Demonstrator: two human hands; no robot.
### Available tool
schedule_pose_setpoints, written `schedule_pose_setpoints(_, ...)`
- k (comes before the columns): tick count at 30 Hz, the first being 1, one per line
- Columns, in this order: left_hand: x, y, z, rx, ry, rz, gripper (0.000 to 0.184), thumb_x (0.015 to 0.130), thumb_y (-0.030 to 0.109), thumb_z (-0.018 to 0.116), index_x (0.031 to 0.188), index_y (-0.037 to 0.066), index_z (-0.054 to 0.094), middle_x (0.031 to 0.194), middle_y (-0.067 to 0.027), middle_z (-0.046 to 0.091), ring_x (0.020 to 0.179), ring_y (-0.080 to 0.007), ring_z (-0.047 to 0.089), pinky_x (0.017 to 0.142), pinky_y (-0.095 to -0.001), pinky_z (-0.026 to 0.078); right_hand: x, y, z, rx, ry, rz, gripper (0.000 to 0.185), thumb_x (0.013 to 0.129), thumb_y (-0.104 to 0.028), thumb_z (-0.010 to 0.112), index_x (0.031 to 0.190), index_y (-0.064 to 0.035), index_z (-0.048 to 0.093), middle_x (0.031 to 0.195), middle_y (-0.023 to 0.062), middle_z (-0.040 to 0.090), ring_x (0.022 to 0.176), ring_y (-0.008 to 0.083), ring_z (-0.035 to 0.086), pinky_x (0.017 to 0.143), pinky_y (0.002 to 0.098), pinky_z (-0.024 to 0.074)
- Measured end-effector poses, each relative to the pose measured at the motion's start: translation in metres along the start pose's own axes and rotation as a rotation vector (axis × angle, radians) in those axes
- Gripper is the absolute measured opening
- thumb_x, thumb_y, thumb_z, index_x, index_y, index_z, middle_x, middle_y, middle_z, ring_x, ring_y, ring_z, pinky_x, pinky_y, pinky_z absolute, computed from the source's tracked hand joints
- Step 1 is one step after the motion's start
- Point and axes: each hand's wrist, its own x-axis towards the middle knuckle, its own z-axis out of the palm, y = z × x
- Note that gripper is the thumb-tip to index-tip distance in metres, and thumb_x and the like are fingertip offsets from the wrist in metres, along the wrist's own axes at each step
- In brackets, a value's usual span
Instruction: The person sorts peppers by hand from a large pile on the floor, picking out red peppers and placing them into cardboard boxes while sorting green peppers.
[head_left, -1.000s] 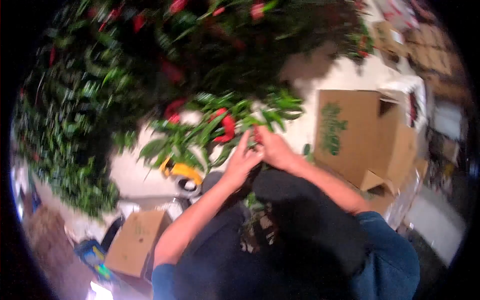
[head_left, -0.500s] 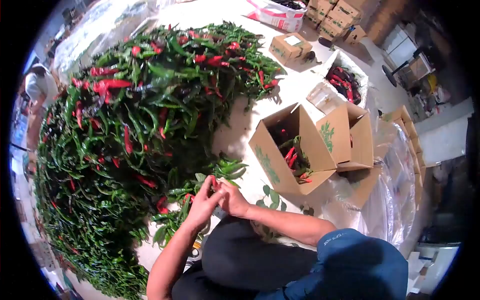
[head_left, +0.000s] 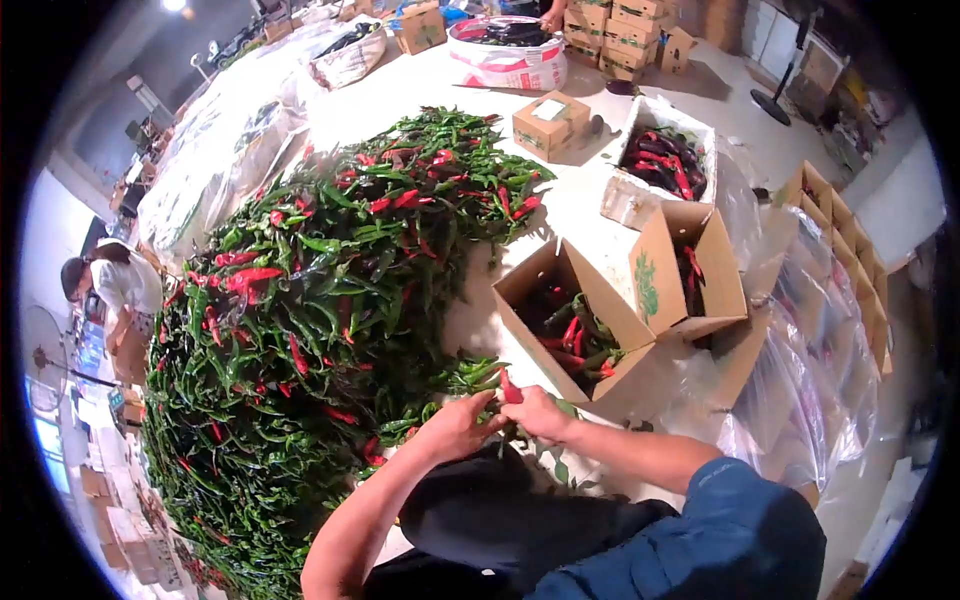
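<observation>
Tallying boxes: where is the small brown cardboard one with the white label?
In the head view, the brown box is upper centre-right, between the green and red pepper heap and white foam box.

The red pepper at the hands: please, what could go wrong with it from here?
The red pepper is pinched by the right hand, so too much pressure might bruise it. If it slips, it could fall among the green peppers just beyond. The nearest open box already holds red and green peppers, so it may get mixed there.
</observation>
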Motion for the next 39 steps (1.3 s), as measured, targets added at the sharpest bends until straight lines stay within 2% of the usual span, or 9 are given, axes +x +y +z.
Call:
schedule_pose_setpoints(4, 0.019, 0.032, 0.008, 0.094, -0.042, 0.139, 0.052, 0.092, 0.031, 0.065, 0.134, 0.002, 0.053, 0.104, -0.0282, 0.065, 0.094, -0.045, 0.064, 0.08, -0.0469, 0.052, -0.017, -0.009, -0.051, -0.033, 0.031, 0.086, 0.023, 0.085, -0.01, 0.063, 0.104, 0.0, 0.071, 0.071, 0.0005, 0.063, 0.056, 0.0067, 0.051, 0.05, 0.0256, 0.0383)
schedule_pose_setpoints(10, 0.028, 0.077, -0.007, -0.07, -0.023, 0.127, 0.057, 0.094, 0.023, 0.067, 0.144, 0.007, 0.047, 0.125, -0.0198, 0.065, 0.109, -0.0314, 0.067, 0.092, -0.0396, 0.052, -0.043, -0.059, -0.109, 0.242, 0.151, 0.102, 0.016, 0.083, -0.009, 0.07, 0.097, -0.0009, 0.066, 0.082, 0.0043, 0.064, 0.074, 0.0134, 0.06, 0.068, 0.0304, 0.048)
schedule_pose_setpoints(16, -0.022, 0.086, -0.044, -0.254, -0.019, -0.136, 0.052, 0.098, 0.024, 0.064, 0.143, 0.004, 0.048, 0.12, -0.0164, 0.068, 0.106, -0.0196, 0.066, 0.091, -0.0331, 0.052, 0.052, -0.173, -0.284, -0.165, 0.847, -0.21, 0.035, 0.081, -0.018, 0.072, 0.112, -0.0057, 0.063, 0.096, 0.005, 0.062, 0.088, 0.0213, 0.058, 0.079, 0.0383, 0.0479)
schedule_pose_setpoints(20, -0.068, 0.079, -0.061, -0.276, 0.036, -0.325, 0.051, 0.098, 0.019, 0.065, 0.143, 0.002, 0.048, 0.115, -0.0123, 0.069, 0.102, -0.0133, 0.065, 0.086, -0.0301, 0.053, 0.087, -0.321, -0.423, -0.676, 0.846, -0.202, 0.039, 0.081, -0.031, 0.076, 0.111, -0.0102, 0.062, 0.088, 0.0095, 0.068, 0.077, 0.0196, 0.067, 0.07, 0.0395, 0.0546)
schedule_pose_setpoints(22, -0.098, 0.074, -0.064, -0.355, 0.175, -0.306, 0.051, 0.097, 0.017, 0.066, 0.142, 0.001, 0.049, 0.116, -0.0118, 0.068, 0.102, -0.0142, 0.065, 0.086, -0.0298, 0.053, 0.077, -0.347, -0.419, -1.112, 0.994, -0.213, 0.041, 0.083, -0.03, 0.075, 0.112, -0.0045, 0.063, 0.096, 0.0126, 0.071, 0.081, 0.0175, 0.069, 0.069, 0.0364, 0.0571)
schedule_pose_setpoints(25, -0.143, 0.061, -0.07, -0.403, 0.329, -0.275, 0.052, 0.096, 0.011, 0.067, 0.142, 0.0, 0.048, 0.121, -0.0144, 0.065, 0.103, -0.017, 0.065, 0.087, -0.0311, 0.054, 0.083, -0.334, -0.371, -1.065, 0.68, -0.21, 0.039, 0.086, -0.027, 0.072, 0.112, 0.0012, 0.063, 0.103, 0.0131, 0.07, 0.083, 0.0171, 0.069, 0.068, 0.0345, 0.0572)
schedule_pose_setpoints(28, -0.177, 0.058, -0.074, -0.477, 0.527, -0.263, 0.052, 0.094, 0.0, 0.064, 0.143, -0.001, 0.046, 0.117, -0.0149, 0.065, 0.102, -0.0186, 0.065, 0.087, -0.0325, 0.054, 0.071, -0.235, -0.271, -1.088, 0.352, -0.273, 0.04, 0.089, -0.027, 0.07, 0.118, -0.0006, 0.063, 0.109, 0.0108, 0.069, 0.094, 0.019, 0.066, 0.081, 0.0363, 0.0549)
schedule_pose_setpoints(32, -0.195, 0.077, -0.073, -0.451, 0.772, -0.193, 0.051, 0.093, -0.001, 0.065, 0.141, 0.0, 0.049, 0.123, -0.0126, 0.063, 0.109, -0.02, 0.062, 0.09, -0.0326, 0.052, 0.036, -0.09, -0.164, -1.258, 0.097, -0.325, 0.067, 0.088, -0.037, 0.069, 0.139, 0.0009, 0.048, 0.128, 0.0246, 0.06, 0.119, 0.0357, 0.059, 0.102, 0.0426, 0.0467)
schedule_pose_setpoints(39, -0.171, 0.113, -0.084, -0.272, 1.09, 0.156, 0.066, 0.087, 0.02, 0.073, 0.141, -0.007, 0.047, 0.135, -0.02, 0.059, 0.12, -0.0285, 0.059, 0.102, -0.0397, 0.044, 0.012, 0.011, -0.089, -1.161, 0.161, -0.02, 0.048, 0.092, -0.029, 0.058, 0.125, 0.0045, 0.046, 0.106, 0.0322, 0.063, 0.098, 0.0475, 0.063, 0.086, 0.0563, 0.0488)
